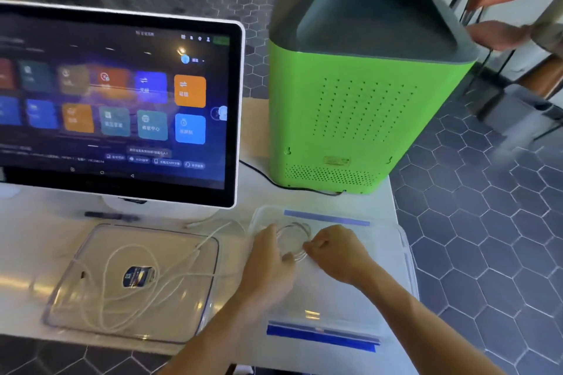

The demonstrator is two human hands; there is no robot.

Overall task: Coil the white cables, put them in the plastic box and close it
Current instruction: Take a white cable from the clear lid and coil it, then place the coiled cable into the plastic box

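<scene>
A small coil of white cable (294, 230) sits between my two hands over the open clear plastic box (350, 298), whose blue clips show at its far and near edges. My left hand (269, 256) grips the coil's left side and my right hand (330, 245) pinches its right side. Left of the box lies the clear lid (76, 268), flat on the white table. A loose white cable (128, 280) lies in big loops on the lid, and a strand runs from it toward my hands.
A large touchscreen monitor (115, 100) stands at the back left, a dark pen (109, 216) below it. A tall green machine (359, 106) occupies the back right, its black cord (274, 181) trailing on the table. The table's right edge (402, 237) drops to a hexagon-tiled floor.
</scene>
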